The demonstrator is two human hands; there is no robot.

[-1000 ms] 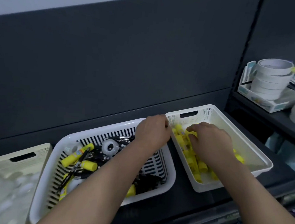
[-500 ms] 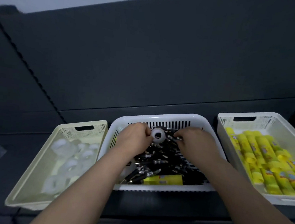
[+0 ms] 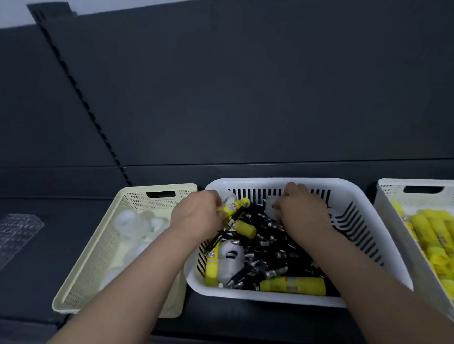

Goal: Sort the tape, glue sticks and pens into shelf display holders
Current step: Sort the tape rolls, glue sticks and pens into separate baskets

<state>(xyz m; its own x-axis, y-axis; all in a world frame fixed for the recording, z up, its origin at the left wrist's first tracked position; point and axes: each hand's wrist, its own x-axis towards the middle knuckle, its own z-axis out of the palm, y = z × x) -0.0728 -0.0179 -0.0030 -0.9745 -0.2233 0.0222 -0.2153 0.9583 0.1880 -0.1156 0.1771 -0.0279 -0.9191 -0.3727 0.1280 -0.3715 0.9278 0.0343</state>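
Observation:
A white slotted basket (image 3: 354, 190) in the middle holds a jumble of black pens (image 3: 270, 256), yellow glue sticks (image 3: 293, 284) and clear tape rolls (image 3: 228, 257). My left hand (image 3: 196, 217) is at its far left corner, fingers curled round a tape roll (image 3: 229, 197) beside a glue stick (image 3: 235, 205). My right hand (image 3: 303, 211) is at the back of the basket, gripping another tape roll (image 3: 270, 205). A cream basket (image 3: 94, 256) on the left holds tape rolls. A white basket (image 3: 391, 209) on the right holds glue sticks (image 3: 432, 237) in rows.
All three baskets stand on a dark shelf (image 3: 235, 324) against a dark back panel (image 3: 252, 106). A clear plastic piece (image 3: 0, 246) lies flat on the shelf at the far left. A slotted upright (image 3: 84, 103) runs diagonally up the panel.
The view swung left from the glue stick basket to the middle one. Both hands left the glue sticks and went into the mixed basket, each closing on a tape roll.

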